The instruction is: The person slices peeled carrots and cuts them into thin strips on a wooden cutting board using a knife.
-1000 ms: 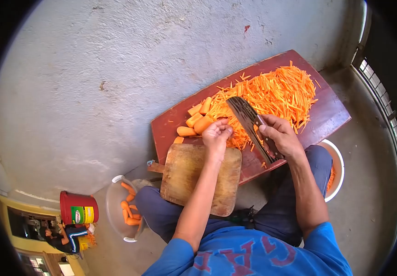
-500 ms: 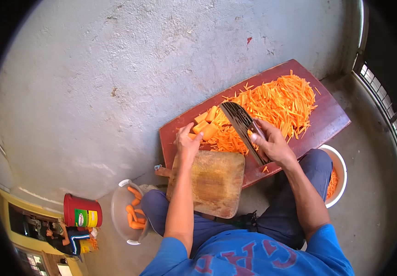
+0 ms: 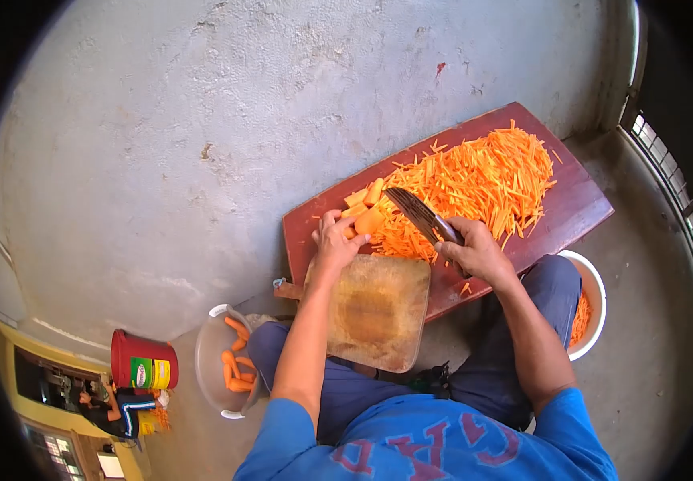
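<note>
My right hand [image 3: 476,252] grips the handle of a broad, dark-bladed knife [image 3: 415,210], whose blade points up and left over the shredded carrot [image 3: 491,176]. At the left end of the red wooden board, my left hand [image 3: 337,244] has its fingers and thumb closed around a carrot piece [image 3: 350,232], partly hidden by the fingers. A thicker cut carrot chunk [image 3: 369,221] lies right beside the thumb, with more chunks just above. Below them, a worn wooden chopping board [image 3: 374,313] with a short handle rests over my lap and against the red board [image 3: 575,200].
A clear tub [image 3: 210,365] with whole carrots stands left of my knee. On the right is a white bucket [image 3: 595,309] holding shredded carrot. A red bucket [image 3: 144,361] and another person [image 3: 114,409] are at the lower left. The grey wall [image 3: 242,120] rises behind the board.
My left hand has moved left to the carrot chunks and its fingers have closed in on them. The knife has shifted slightly and its blade now lies flatter.
</note>
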The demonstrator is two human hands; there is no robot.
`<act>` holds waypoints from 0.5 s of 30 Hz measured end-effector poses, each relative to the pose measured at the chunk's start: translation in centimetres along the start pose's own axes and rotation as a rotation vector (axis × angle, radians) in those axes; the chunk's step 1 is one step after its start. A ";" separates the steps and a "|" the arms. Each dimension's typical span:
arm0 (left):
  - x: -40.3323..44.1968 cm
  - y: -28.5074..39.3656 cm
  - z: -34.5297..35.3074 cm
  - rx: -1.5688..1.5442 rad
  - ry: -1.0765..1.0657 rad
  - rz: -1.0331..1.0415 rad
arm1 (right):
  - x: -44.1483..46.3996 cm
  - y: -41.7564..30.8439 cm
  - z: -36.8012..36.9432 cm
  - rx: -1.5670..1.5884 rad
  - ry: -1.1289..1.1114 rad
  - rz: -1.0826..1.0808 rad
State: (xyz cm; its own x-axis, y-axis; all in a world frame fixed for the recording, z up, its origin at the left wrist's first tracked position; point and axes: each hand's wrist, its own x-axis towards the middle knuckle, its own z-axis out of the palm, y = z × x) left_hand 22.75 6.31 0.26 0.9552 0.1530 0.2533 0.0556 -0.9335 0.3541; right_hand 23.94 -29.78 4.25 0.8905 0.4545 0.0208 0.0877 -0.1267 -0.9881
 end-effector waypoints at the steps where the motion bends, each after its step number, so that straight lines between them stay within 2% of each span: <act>1: 0.1 -0.6 -0.2 0.002 0.002 0.003 | 0.0 0.1 0.0 0.002 -0.005 0.010; 4: 2.1 -4.9 -1.5 -0.481 0.114 -0.032 | 0.0 0.0 -0.1 0.000 -0.001 0.080; 6: 2.9 -7.4 -2.7 -0.860 0.118 -0.258 | 0.0 0.1 -0.1 0.018 0.009 0.034; 7: 2.8 -8.5 -3.8 -0.865 0.119 -0.313 | 0.1 0.1 -0.2 0.031 0.014 0.030; 10: 2.0 -11.4 -4.7 -0.536 -0.089 -0.433 | 0.1 -0.6 -0.4 0.095 -0.013 0.098; 11: 1.6 -12.3 -4.0 -0.491 -0.140 -0.402 | 0.0 -0.7 -0.5 0.120 -0.028 0.135; 14: 0.7 -11.0 -3.3 -0.355 -0.248 -0.438 | 0.0 -0.4 -0.2 0.096 -0.031 0.065; 15: 1.0 -12.8 -1.5 -0.355 -0.207 -0.440 | 0.0 -0.1 -0.2 0.084 -0.030 0.049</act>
State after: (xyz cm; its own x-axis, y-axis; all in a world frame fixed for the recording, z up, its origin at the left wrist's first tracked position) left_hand 22.53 18.86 -2.63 0.9033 0.4006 -0.1533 0.3921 -0.6262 0.6739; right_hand 24.05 -29.91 4.35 0.8790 0.4757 -0.0315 0.0051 -0.0754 -0.9971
